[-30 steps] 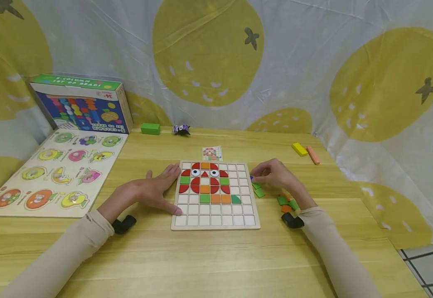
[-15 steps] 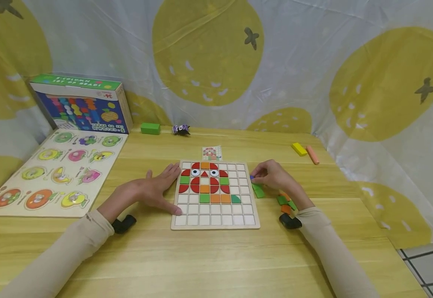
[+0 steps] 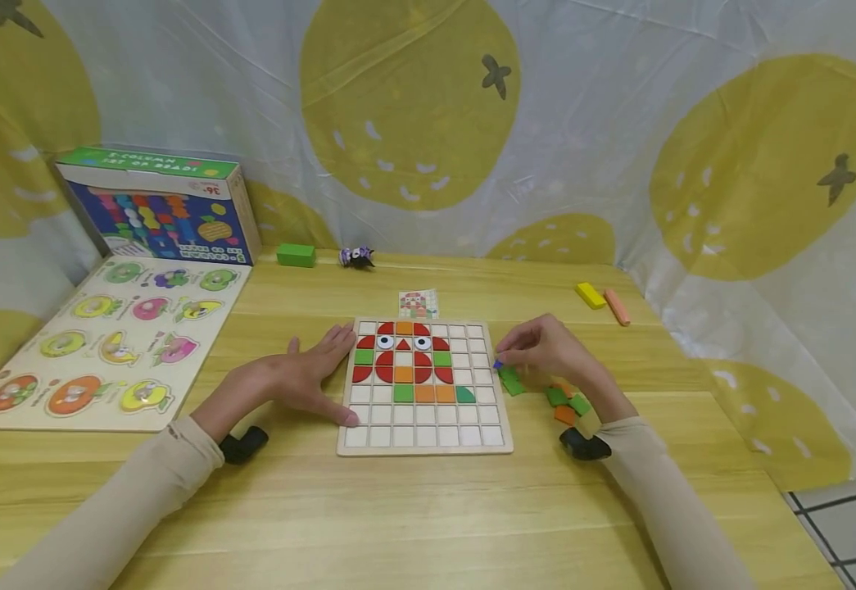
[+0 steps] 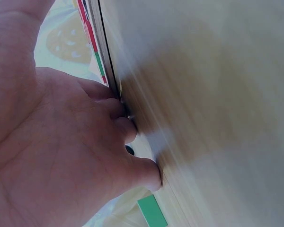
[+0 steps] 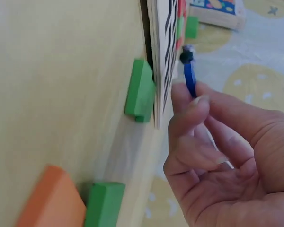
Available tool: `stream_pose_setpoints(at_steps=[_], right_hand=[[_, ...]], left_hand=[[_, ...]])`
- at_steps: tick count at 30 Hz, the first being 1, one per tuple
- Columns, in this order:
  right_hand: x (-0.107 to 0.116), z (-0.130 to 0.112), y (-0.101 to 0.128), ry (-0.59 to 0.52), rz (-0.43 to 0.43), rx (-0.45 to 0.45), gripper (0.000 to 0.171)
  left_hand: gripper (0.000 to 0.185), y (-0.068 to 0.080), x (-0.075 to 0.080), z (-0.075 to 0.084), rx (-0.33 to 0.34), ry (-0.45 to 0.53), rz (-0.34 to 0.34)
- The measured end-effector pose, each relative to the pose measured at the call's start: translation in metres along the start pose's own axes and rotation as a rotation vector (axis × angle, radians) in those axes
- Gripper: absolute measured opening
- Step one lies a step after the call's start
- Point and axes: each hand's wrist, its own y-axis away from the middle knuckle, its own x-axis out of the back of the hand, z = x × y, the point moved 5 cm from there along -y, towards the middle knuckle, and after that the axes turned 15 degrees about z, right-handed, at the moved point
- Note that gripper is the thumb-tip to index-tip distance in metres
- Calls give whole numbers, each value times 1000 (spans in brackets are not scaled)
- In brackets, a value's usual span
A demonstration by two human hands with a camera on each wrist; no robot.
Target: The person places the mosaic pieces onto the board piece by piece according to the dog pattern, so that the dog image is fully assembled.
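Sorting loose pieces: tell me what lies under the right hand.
Under the right hand, which pinches a blue piece, green pieces and orange pieces lie on the table. Whatever lies beneath the palm is covered.

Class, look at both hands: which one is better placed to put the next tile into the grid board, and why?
Probably the right hand: it pinches a blue tile beside the board, with loose tiles nearby. The left hand rests flat against the board's left edge, holding nothing.
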Motion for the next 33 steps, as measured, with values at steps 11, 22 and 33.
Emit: stream_pose_setpoints(at_steps=[11,22,33], right_hand=[[-21,-10,13,-67,-119,-17,6],[-29,-15,15,1,-158,28,4],[-30,-17,14,17,-166,25,5]], left_hand=[[137,1,1,-1,-1,-1,2],[136,0,1,0,-4,9,-1],[137,0,0,-1,5,-7,2]])
